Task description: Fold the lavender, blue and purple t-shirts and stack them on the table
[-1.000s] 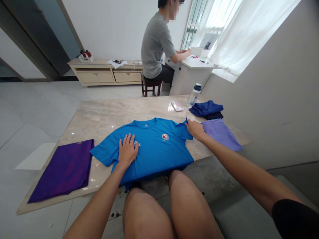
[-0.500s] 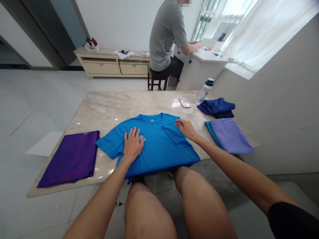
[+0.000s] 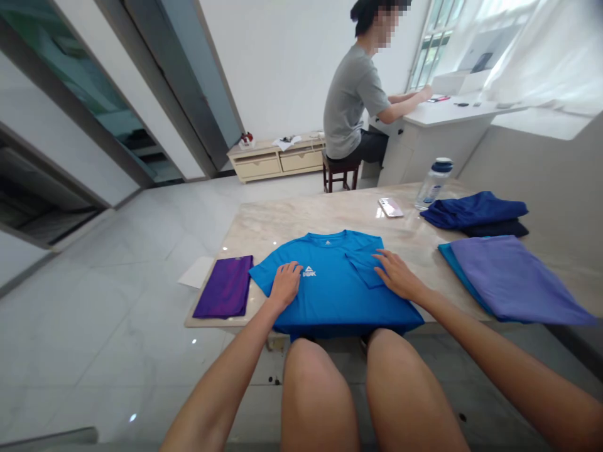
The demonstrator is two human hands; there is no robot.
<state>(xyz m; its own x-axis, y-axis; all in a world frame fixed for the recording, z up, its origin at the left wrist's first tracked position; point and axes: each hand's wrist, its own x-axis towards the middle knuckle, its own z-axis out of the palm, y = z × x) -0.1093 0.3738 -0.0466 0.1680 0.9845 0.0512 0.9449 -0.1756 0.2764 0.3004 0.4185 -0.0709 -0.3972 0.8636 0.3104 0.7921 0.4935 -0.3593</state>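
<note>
As the head view looks down over the knees [image 3: 313,361], a blue T-shirt [image 3: 336,304] lies front up on the table [image 3: 273,213], directly before the person, its lower part hanging over the near edge, probably because the full length does not fit at this angle. The left hand [image 3: 286,285] rests on the chest beside the printed logo, its fingers loosely curved and gripping nothing; that light weight seems to steady the cloth. The right hand [image 3: 400,276] is over the turned-in sleeve at the shirt's other side, fingers spread and free of any pinch, apparently to keep that fold lying flat; whether every fingertip touches, I cannot tell. A folded purple cloth [image 3: 223,289] sits just beyond the outstretched sleeve, and a folded lilac cloth [image 3: 513,276] lies over a teal one [image 3: 464,276] on the right, which leaves the middle to the shirt. The phone [image 3: 391,208], bottle [image 3: 433,185] and crumpled dark blue garment [image 3: 475,208] stand farther back, seemingly out of the hands' way.

The shirt looks thin and smooth, bright blue with a round neckline, a small white mark inside the collar and white lettering under a triangular logo; only shallow creases show.
</note>
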